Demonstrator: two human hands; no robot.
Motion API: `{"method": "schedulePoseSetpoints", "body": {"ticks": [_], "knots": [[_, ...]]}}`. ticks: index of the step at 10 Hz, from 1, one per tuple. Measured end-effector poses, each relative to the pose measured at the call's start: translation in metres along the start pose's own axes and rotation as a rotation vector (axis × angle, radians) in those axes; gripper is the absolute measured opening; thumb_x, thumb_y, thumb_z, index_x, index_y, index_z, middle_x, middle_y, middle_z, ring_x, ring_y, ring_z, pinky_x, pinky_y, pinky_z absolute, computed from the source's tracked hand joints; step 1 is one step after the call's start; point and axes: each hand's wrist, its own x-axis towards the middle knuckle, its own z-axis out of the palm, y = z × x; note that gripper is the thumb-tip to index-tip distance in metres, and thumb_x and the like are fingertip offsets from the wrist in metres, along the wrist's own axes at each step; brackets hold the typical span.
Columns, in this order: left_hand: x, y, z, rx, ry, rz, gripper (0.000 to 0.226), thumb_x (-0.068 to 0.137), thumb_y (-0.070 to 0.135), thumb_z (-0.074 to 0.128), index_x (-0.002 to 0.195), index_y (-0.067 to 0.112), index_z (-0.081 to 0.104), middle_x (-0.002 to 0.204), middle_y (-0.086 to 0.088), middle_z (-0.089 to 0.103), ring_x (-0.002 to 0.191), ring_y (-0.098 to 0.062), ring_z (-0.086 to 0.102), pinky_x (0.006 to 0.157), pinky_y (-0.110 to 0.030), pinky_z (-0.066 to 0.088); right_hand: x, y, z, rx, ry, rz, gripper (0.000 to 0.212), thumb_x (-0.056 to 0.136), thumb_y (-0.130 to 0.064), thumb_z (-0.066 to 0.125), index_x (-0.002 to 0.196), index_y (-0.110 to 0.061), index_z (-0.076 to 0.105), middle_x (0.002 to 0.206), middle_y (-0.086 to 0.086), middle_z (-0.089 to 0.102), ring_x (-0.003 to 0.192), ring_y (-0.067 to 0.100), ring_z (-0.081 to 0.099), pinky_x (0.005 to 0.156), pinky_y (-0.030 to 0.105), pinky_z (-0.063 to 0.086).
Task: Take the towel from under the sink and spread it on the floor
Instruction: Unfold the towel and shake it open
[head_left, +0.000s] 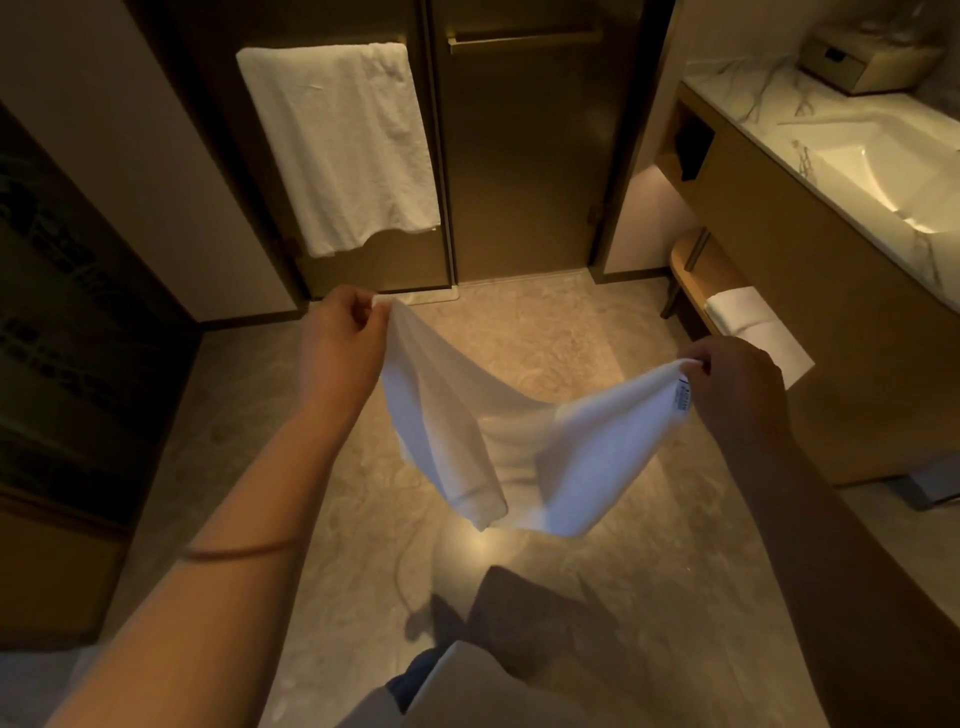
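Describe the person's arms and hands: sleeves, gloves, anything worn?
Both arms are bare as far as the frame shows, with no sleeves and no gloves. I can make out no ring or watch on the left hand or the right hand, though the light is dim. The only item worn is a thin brownish band looped round the left forearm, like a hair tie or cord.

White towel (519, 441); beige marbled floor (649, 519).
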Motion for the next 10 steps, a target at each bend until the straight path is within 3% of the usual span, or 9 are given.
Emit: {"method": "schedulePoseSetpoints", "body": {"ticks": [1,2,3,5,6,7,8,9,10], "knots": [[0.004,0.000,0.008,-0.025,0.031,-0.019,0.022,0.095,0.034,0.049,0.100,0.019,0.063,0.085,0.004,0.062,0.075,-0.007,0.058,0.058,-0.019,0.040,0.008,0.012,0.004,0.004,-0.001,0.039,0.025,0.092,-0.008,0.053,0.113,-0.001,0.064,0.113,0.022,0.064,0.107,0.034,0.058,0.089,0.032,0.037],[0.016,-0.006,0.011,0.024,0.021,-0.016,0.024,0.095,0.032,0.048,0.102,0.015,0.063,0.089,-0.001,0.064,0.078,-0.013,0.060,0.062,-0.022,0.042,0.018,0.028,0.003,-0.120,-0.126,0.067,0.023,0.090,-0.005,0.052,0.108,-0.001,0.065,0.105,0.023,0.065,0.098,0.037,0.060,0.081,0.037,0.043],[0.036,-0.007,0.018,0.052,0.059,-0.021,0.027,0.096,0.031,0.046,0.107,0.012,0.061,0.093,0.002,0.063,0.080,-0.012,0.058,0.060,-0.016,0.036,0.031,0.039,0.001,-0.163,-0.031,0.117,0.020,0.088,-0.003,0.056,0.104,0.003,0.066,0.105,0.027,0.064,0.101,0.042,0.058,0.088,0.047,0.045],[0.056,-0.005,0.049,0.025,0.007,-0.025,0.025,0.097,0.028,0.044,0.106,0.009,0.057,0.099,-0.008,0.063,0.086,-0.019,0.058,0.070,-0.030,0.042,0.055,0.043,0.010,-0.204,-0.156,0.264,0.020,0.088,-0.002,0.046,0.099,0.006,0.062,0.096,0.026,0.062,0.090,0.044,0.058,0.069,0.043,0.043],[0.069,-0.011,0.053,0.035,0.076,-0.046,0.024,0.097,0.028,0.043,0.103,0.009,0.056,0.097,-0.008,0.062,0.082,-0.014,0.052,0.069,-0.028,0.036,0.058,0.053,0.011,-0.295,-0.268,0.336,0.020,0.088,0.001,0.047,0.099,0.011,0.060,0.101,0.032,0.060,0.095,0.047,0.057,0.076,0.046,0.047],[0.077,-0.013,0.064,0.016,0.035,-0.019,0.021,0.097,0.028,0.043,0.101,0.011,0.054,0.095,-0.008,0.060,0.083,-0.018,0.056,0.070,-0.034,0.044,0.067,0.068,0.011,-0.271,-0.252,0.391,0.019,0.087,0.001,0.049,0.098,0.011,0.061,0.101,0.033,0.060,0.095,0.048,0.056,0.081,0.050,0.048],[0.079,-0.020,0.074,-0.006,0.010,-0.041,0.021,0.097,0.030,0.043,0.102,0.013,0.053,0.098,-0.008,0.060,0.086,-0.020,0.058,0.074,-0.037,0.049,0.067,0.057,0.018,-0.227,-0.192,0.390,0.020,0.088,-0.004,0.048,0.097,0.006,0.063,0.099,0.028,0.062,0.092,0.044,0.058,0.072,0.045,0.047],[0.082,-0.023,0.080,-0.014,-0.046,-0.073,0.020,0.098,0.027,0.043,0.102,0.010,0.053,0.099,-0.012,0.060,0.087,-0.022,0.057,0.076,-0.037,0.048,0.076,0.049,0.028,-0.188,-0.223,0.383,0.021,0.089,-0.002,0.048,0.102,0.003,0.063,0.101,0.025,0.062,0.095,0.041,0.058,0.055,0.028,0.037],[0.087,-0.025,0.084,-0.038,-0.057,-0.051,0.020,0.097,0.028,0.045,0.101,0.011,0.054,0.096,-0.008,0.060,0.087,-0.024,0.059,0.079,-0.041,0.052,0.083,0.035,0.032,-0.201,-0.205,0.300,0.022,0.090,-0.004,0.047,0.102,-0.001,0.065,0.102,0.022,0.064,0.095,0.039,0.059,0.069,0.036,0.044]]}}
